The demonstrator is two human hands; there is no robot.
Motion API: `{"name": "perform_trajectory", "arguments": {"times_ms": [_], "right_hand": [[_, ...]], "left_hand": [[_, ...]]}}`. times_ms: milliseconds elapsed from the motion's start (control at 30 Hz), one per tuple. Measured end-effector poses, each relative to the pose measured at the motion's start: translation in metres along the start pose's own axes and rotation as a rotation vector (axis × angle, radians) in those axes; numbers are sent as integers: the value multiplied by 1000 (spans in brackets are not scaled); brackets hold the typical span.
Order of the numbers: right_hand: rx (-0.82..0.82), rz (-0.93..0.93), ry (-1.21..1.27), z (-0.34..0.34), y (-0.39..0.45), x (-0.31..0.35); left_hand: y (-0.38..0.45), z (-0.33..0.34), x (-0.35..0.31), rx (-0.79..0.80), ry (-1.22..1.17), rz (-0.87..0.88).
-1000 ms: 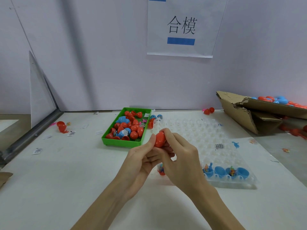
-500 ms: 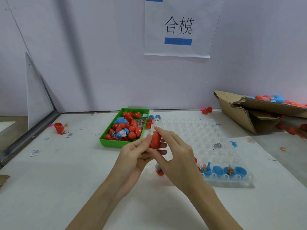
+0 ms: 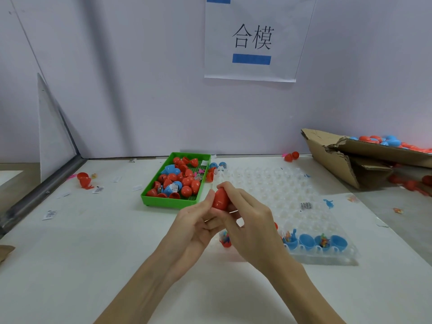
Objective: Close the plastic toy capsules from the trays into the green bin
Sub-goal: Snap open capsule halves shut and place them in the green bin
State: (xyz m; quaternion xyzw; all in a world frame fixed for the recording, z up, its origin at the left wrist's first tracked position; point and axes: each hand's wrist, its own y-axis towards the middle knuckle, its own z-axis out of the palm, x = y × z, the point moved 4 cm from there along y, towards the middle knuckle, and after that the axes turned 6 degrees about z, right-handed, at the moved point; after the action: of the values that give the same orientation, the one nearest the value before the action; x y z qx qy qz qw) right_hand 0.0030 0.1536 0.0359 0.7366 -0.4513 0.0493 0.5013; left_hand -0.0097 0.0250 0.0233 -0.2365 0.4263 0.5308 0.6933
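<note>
Both hands' grip still pinches red capsule (image 3: 220, 199), now upright, axis slightly tilted.

Capsule (image 3: 220, 199) in hand: red. Bin (image 3: 168, 202): bright green, red and blue capsules inside. Tray (image 3: 304, 220): clear plastic, blue halves (image 3: 306, 240) in the front row. Wall sign (image 3: 252, 38): white, black characters, blue bar.

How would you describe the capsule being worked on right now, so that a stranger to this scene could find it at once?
Start at the green bin by the back wall, then look just to its right, above the near-left corner of the clear tray. There the left hand and right hand pinch one red capsule between them. Unlike every other capsule, it is held up in the air.
</note>
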Motion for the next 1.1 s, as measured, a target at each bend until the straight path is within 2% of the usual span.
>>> {"name": "perform_trajectory", "arguments": {"times_ms": [133,267,367,500,600,667,767,833,933,1000,1100], "right_hand": [[65,60,67,1,1,-2],[112,166,296,0,4,-4],[96,268,321,-2,6,-10],[141,398,313,-5,7,-11],[53,502,343,-16,12,-13],[-70,644,515,-29,18,-24],[-190,922,1053,-52,45,-57],[-285,942,1431,-78,82,-78],[-503,838,1658,-121,131,-111],[-440,899,1560,-128,139,-125],[-212,993,1075,-106,117,-132]], "left_hand": [[1,1,-3,56,73,11],[4,-7,-3,-5,89,33],[4,-10,-4,-40,297,94],[5,-14,-5,-178,654,251],[4,-20,-7,-272,703,333],[4,-26,-13,-310,659,378],[3,-34,-22,-363,580,423],[4,-36,-25,-363,562,421],[6,-37,-24,-348,566,403],[8,-38,-22,-340,574,388],[11,-41,-22,-333,608,378]]}}
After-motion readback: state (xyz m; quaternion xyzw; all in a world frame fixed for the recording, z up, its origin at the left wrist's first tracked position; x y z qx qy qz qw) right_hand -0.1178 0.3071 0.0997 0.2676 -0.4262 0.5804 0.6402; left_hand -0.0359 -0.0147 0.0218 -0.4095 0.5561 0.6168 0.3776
